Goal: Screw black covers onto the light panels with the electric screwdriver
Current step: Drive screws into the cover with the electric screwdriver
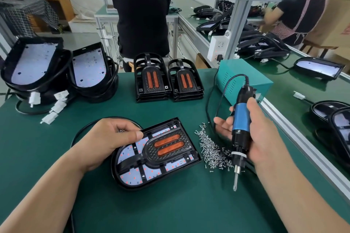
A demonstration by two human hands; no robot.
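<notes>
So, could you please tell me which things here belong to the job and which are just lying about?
In use: light panel, black cover on it, electric screwdriver in right hand, screws in left hand, screw pile.
Lying by: spare cover stacks, waiting panels, socket block.

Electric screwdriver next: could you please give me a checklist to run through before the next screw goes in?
1. Black cover seated in light panel: ok.
2. Left hand steadying the panel's edge, a few screws in its grip: ok.
3. Right hand wrapped round electric screwdriver: ok.
4. Bit on a screw hole: not ok, it hangs beside the panel.
5. Screw pile close by: ok.
6. Screws already set in the holes: cannot tell.
</notes>
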